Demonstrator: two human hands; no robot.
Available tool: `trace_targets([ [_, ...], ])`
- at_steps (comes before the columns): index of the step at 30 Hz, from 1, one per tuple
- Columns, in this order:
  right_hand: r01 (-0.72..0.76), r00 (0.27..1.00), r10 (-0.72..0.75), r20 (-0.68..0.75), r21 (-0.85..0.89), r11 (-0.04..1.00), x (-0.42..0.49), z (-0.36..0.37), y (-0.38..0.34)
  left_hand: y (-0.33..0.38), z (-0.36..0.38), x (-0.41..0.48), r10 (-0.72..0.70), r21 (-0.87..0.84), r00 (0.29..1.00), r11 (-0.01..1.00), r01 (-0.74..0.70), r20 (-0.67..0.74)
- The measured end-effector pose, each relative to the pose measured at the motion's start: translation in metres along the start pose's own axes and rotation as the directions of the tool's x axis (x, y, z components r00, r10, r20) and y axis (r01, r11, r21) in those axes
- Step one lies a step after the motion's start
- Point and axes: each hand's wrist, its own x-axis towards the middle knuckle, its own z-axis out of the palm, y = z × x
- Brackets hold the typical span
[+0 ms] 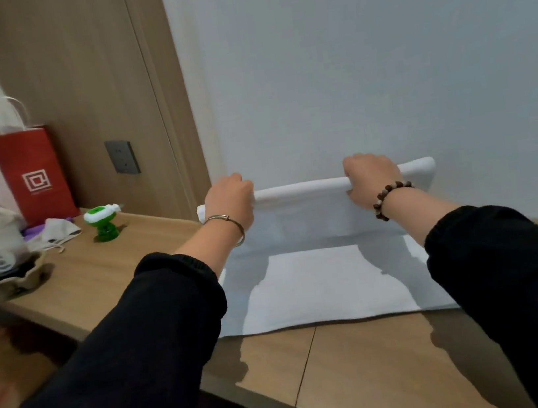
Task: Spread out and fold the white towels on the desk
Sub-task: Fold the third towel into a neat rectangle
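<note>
A white towel (327, 285) lies on the wooden desk (368, 356) against the white wall. Its near half is flat on the desk and its far half is lifted upright. My left hand (230, 197) grips the raised top edge near its left end. My right hand (370, 174) grips the same edge towards the right, fingers curled over it. The edge between the hands is stretched level. Both arms wear black sleeves; a metal bangle is on the left wrist and a bead bracelet on the right.
At the far left of the desk stand a red paper bag (32, 175), a green and white toy (102, 222), a crumpled cloth pouch (57, 230) and a bowl-like holder with items (11, 271). A wall socket (122, 157) sits on the wooden panel.
</note>
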Motion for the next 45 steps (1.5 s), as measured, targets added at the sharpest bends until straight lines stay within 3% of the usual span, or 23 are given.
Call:
trace_targets([
  [7,0.018,0.998,-0.011,-0.069,0.095,0.995,-0.087,-0.002,-0.004,0.004,-0.007,-0.081,0.204,-0.123,0.976,0.970,-0.212,-0.072],
  [10,0.029,0.999,-0.027,-0.021,0.147,0.989,-0.133,0.009,-0.010,0.009,0.003,-0.115,0.320,-0.171,0.945,0.937,-0.305,0.065],
  [13,0.044,0.998,-0.051,0.038,0.176,0.983,-0.169,0.030,-0.012,0.011,0.014,-0.139,0.262,-0.226,0.920,0.953,-0.200,0.290],
  [16,0.087,0.989,-0.113,0.095,0.240,0.967,-0.181,0.039,-0.011,0.007,0.024,-0.148,0.331,-0.229,0.881,0.937,-0.265,0.339],
  [20,0.190,0.961,-0.219,0.168,0.172,0.966,-0.186,0.040,-0.011,0.006,0.026,-0.143,0.407,-0.149,0.792,0.912,-0.383,0.456],
  [22,0.193,0.967,-0.216,0.132,0.166,0.967,-0.186,0.037,-0.012,0.008,0.025,-0.138,0.383,-0.187,0.797,0.924,-0.334,0.468],
  [25,0.146,0.989,-0.135,-0.067,0.203,0.968,-0.187,0.022,-0.017,0.009,0.021,-0.133,0.302,-0.298,0.885,0.934,-0.199,0.354],
  [27,0.171,0.977,-0.136,-0.163,0.223,0.960,-0.189,0.017,-0.022,0.007,0.023,-0.135,0.299,-0.314,0.897,0.929,-0.195,0.325],
  [30,0.270,0.961,-0.278,0.002,0.237,0.933,-0.196,0.024,-0.027,0.005,0.032,-0.143,0.335,-0.257,0.869,0.933,-0.252,0.365],
  [33,0.194,0.948,-0.254,0.189,0.288,0.938,-0.197,0.032,-0.026,0.002,0.035,-0.141,0.342,-0.283,0.869,0.927,-0.248,0.359],
  [37,0.163,0.968,-0.192,0.163,0.174,0.971,-0.187,0.038,-0.022,0.006,0.034,-0.136,0.239,-0.287,0.899,0.948,-0.135,0.367],
  [41,-0.021,0.969,0.014,0.248,0.027,0.999,-0.171,0.037,-0.002,0.036,0.031,-0.137,0.167,-0.267,0.883,0.962,-0.049,0.438],
  [45,-0.087,0.983,0.074,0.167,0.068,0.994,-0.170,0.037,0.001,0.047,0.028,-0.136,0.160,-0.298,0.869,0.955,-0.015,0.468],
])
